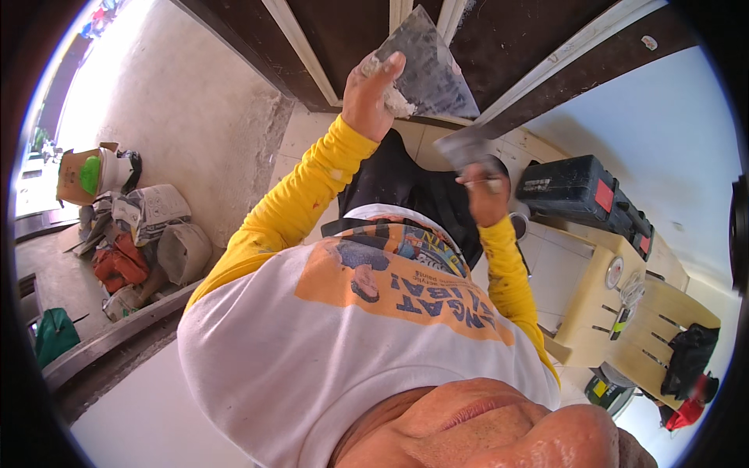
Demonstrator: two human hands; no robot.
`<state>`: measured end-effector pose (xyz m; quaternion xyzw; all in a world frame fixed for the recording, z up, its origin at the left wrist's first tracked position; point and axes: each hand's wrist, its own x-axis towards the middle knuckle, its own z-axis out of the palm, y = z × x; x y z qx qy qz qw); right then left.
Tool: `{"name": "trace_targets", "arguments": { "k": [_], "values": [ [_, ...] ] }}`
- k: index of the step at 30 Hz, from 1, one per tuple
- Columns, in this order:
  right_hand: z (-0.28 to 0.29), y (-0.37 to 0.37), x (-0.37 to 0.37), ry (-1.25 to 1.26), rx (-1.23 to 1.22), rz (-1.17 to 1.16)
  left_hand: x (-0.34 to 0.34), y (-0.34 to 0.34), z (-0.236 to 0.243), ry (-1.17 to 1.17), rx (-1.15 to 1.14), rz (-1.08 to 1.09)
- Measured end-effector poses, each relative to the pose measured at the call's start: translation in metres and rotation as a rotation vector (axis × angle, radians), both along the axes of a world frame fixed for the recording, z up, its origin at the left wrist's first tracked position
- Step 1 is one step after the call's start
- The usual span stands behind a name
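Note:
At the top middle, my left hand (368, 97) is closed round the edge of a flat, grey-smeared plate (437, 74). A lump of whitish putty (398, 103) lies by its fingers, on the plate's near edge. To the right and lower, my right hand (488, 199) grips a putty knife (462, 148), its wide blade pointing up and left. Motion smears both this hand and the blade. The knife stands a little apart from the plate. Both my forearms wear yellow sleeves.
Dark brown panels (343, 47) with pale strips stand just beyond my hands. A black toolbox (558, 187) is at right, near a cream plastic chair (663, 320) with dark cloth on it. Sacks (156, 210), an orange-red bag (119, 261) and a cardboard box (76, 175) sit at left.

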<state>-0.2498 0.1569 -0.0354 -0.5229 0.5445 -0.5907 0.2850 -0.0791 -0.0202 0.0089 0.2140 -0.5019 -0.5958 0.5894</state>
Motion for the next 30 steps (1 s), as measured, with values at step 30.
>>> {"name": "trace_targets", "arguments": {
  "k": [30],
  "values": [
    [-0.222,-0.166,-0.023,-0.14,0.472,-0.445,0.225,0.007,-0.193,-1.524,-0.107,-0.246]
  ]
}}
